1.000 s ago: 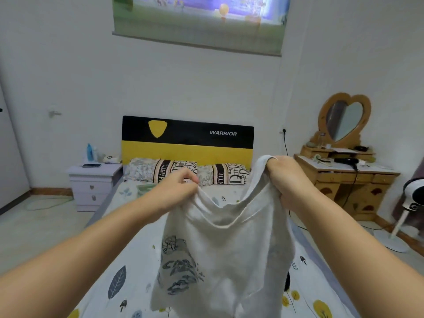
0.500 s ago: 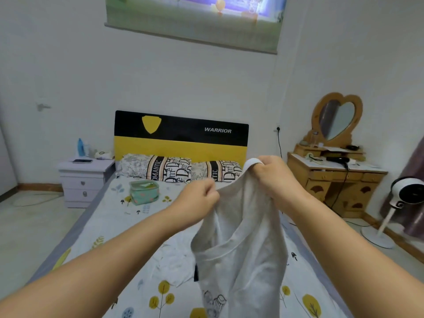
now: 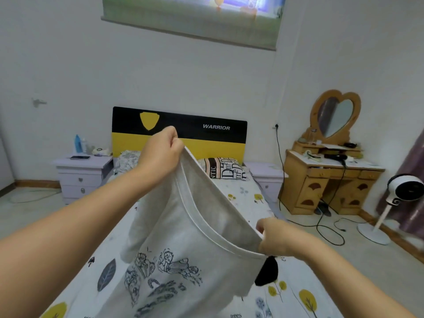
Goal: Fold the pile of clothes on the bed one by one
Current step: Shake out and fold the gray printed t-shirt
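A light grey T-shirt [image 3: 183, 228] with a dark cartoon print hangs in the air over the bed [image 3: 247, 203]. My left hand [image 3: 160, 152] is raised high and grips one corner of its upper edge. Lower and to the right, my right hand [image 3: 277, 237] grips the other end of that edge, so the edge runs slanted between my hands. The shirt's lower part drapes toward the bottom of the view. A black piece of clothing [image 3: 267, 270] shows just under my right hand, lying on the sheet.
The bed has a leaf-patterned sheet, patterned pillows [image 3: 227, 168] and a black-and-yellow headboard [image 3: 206, 134]. A lilac nightstand [image 3: 82, 173] stands left, a wooden dressing table [image 3: 325, 180] with a heart mirror right. A white fan [image 3: 401, 191] and cables sit on the floor at right.
My hands have spread apart along the shirt's edge: the left rose up and left, the right dropped down and right. The shirt has opened wide, its print showing.
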A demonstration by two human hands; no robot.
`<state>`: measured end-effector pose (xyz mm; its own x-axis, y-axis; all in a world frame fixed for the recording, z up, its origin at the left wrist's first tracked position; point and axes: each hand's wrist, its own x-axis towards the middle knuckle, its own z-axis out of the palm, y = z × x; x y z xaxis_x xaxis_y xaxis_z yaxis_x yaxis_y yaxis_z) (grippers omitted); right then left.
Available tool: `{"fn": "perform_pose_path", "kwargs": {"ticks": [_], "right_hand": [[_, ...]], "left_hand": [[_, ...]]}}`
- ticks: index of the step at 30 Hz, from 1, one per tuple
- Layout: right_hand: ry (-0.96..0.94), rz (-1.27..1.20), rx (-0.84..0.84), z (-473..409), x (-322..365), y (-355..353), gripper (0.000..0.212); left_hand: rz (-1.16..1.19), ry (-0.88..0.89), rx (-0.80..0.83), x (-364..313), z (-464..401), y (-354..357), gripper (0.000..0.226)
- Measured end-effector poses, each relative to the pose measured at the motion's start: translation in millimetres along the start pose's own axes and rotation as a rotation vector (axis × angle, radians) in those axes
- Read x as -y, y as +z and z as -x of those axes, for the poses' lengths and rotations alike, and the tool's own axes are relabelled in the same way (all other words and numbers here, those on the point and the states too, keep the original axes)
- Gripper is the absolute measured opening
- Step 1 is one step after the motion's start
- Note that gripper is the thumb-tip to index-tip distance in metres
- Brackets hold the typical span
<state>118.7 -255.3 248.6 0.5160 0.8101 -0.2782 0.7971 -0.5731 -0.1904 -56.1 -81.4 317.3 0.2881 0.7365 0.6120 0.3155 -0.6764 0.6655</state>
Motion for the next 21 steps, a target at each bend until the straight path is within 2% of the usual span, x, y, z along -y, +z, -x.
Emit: {"fn": "perform_pose_path", "kwargs": {"ticks": [2, 4, 6, 7, 10, 12, 14, 18, 21], "right_hand": [[-0.002, -0.177, 0.041, 4.6, 3.1, -12.3, 0.015], [0.018, -0.359, -0.099, 5.2, 3.1, -26.1, 0.013], [-0.021, -0.510, -0.284, 1.5, -0.5, -36.7, 0.028], [-0.068, -0.597, -0.322, 0.9, -1.2, -39.9, 0.029], [-0.173, -0.905, -0.230, -0.9, -1.3, -40.0, 0.016], [-0.197, -1.079, -0.115, -1.6, -1.5, -32.3, 0.019], [-0.182, -1.115, -0.074, -1.7, -3.0, -26.1, 0.025], [-0.205, -1.103, -0.027, 3.8, -12.5, -28.4, 0.052], [-0.253, -1.199, 0.036, 7.2, -22.5, -38.2, 0.081]], "left_hand": [[-0.083, 0.022, 0.005, 13.9, 2.8, -5.1, 0.022], [-0.131, 0.011, 0.007, 28.0, 3.5, -13.8, 0.017], [-0.184, -0.002, 0.026, 39.2, 3.0, -22.2, 0.018], [-0.206, -0.010, 0.045, 43.6, 2.1, -25.3, 0.021], [-0.222, -0.076, 0.096, 49.5, -0.6, -32.8, 0.028], [-0.200, -0.130, 0.151, 52.5, -1.0, -36.5, 0.027], [-0.117, -0.171, 0.259, 56.7, 2.5, -39.9, 0.027], [0.104, -0.180, 0.569, 66.6, 13.1, -43.4, 0.036], [0.071, -0.171, 0.785, 67.7, 19.6, -47.2, 0.045]]}}
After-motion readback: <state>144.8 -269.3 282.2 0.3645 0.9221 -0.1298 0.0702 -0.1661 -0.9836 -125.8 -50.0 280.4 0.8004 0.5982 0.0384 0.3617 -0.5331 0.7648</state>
